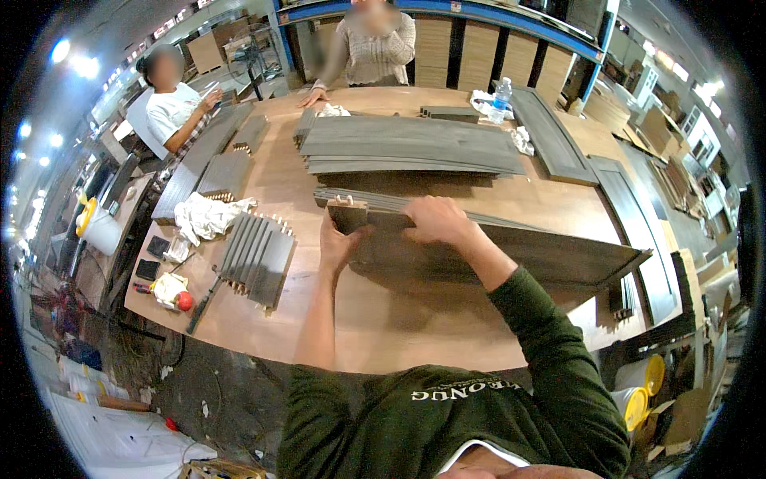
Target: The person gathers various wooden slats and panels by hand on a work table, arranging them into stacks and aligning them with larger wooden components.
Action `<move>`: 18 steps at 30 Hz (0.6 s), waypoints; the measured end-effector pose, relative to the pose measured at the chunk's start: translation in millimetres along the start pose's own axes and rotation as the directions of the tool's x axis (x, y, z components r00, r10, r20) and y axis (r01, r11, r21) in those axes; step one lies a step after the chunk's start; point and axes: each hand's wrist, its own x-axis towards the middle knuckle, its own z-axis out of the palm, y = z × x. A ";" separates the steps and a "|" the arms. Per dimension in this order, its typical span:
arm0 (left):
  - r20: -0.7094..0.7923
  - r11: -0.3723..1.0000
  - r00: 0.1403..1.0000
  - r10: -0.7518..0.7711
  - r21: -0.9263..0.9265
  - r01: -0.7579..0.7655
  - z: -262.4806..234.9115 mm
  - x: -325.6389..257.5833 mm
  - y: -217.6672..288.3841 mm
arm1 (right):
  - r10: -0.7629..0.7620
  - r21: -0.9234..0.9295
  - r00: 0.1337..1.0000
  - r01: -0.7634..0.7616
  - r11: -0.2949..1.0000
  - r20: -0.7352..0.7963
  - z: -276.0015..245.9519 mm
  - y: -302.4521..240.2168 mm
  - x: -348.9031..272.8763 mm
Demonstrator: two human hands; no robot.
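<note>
A long dark-grey wooden panel (495, 259) stands tilted on its edge across the middle of the worktable. At its left end a short grey rail (346, 214) with pale dowels sticking up is held against it. My left hand (338, 243) wraps round that rail, thumb on the panel's side. My right hand (437, 220) grips the panel's upper edge, fingers curled over it. Several more thin grey boards lie just behind the panel. To the left, a row of grey rails with dowels (255, 254) lies side by side.
Behind the panel sits a stack of grey boards (407, 142). White cloths (209, 217), a red ball-shaped thing (184, 301) and a dark bar (204, 303) lie at left. Framed panels (550, 136) and a water bottle (502, 94) are at right. Two people (375, 44) are beyond.
</note>
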 end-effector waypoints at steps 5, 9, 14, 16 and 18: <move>-0.127 0.989 0.990 -0.057 0.127 0.073 -19.1 -2.8 -3.6 | -0.011 0.036 1.000 0.011 0.999 0.011 0.1 -5.4 1.1; -0.188 0.999 0.981 -0.036 0.021 0.041 -25.3 -10.5 -7.2 | 0.004 0.001 0.999 -0.004 1.000 0.036 -1.6 -4.6 6.4; -0.120 0.993 0.991 0.054 -0.095 -0.065 -10.6 -4.3 -13.4 | 0.028 0.042 0.999 -0.030 0.999 0.042 -3.6 -3.5 6.1; -0.140 1.000 0.990 -0.024 0.015 0.026 4.2 -2.6 -5.6 | 0.057 0.072 0.996 -0.062 0.995 0.075 -8.5 -6.3 7.4; -0.108 0.996 0.994 0.019 0.087 -0.009 0.5 -1.2 -3.7 | 0.126 0.151 0.980 -0.150 0.977 0.154 -19.5 -18.3 6.3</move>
